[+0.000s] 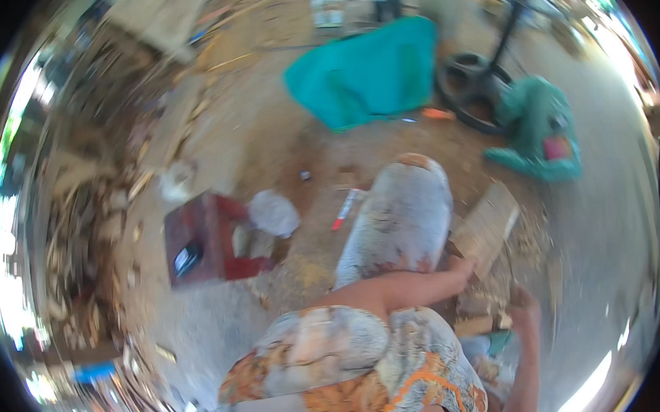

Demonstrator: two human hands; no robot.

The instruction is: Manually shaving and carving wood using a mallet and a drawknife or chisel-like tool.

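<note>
My left hand [464, 267] reaches across to the right, past my knee. Its fingers are closed on the lower left edge of a pale, flat piece of wood [491, 224], which leans at a slant. Lower and further right is my right hand [523, 306], blurred, with its fingers curled. A thin, dark thing seems to rise from that hand, too smeared to name. Between and below the hands lie wooden blocks [476, 325], partly hidden by my leg and arm. Wood chips [535, 251] are scattered beside the flat piece.
A low dark-red stool [204, 231] with a black object on it stands at left, next to a whitish plastic bag [274, 213]. A red-and-white marker [345, 210] lies on the floor. Ahead are a teal cloth [368, 73], a black wheel-like base [473, 90] and a green bag [541, 131]. Scrap wood [86, 248] lines the left.
</note>
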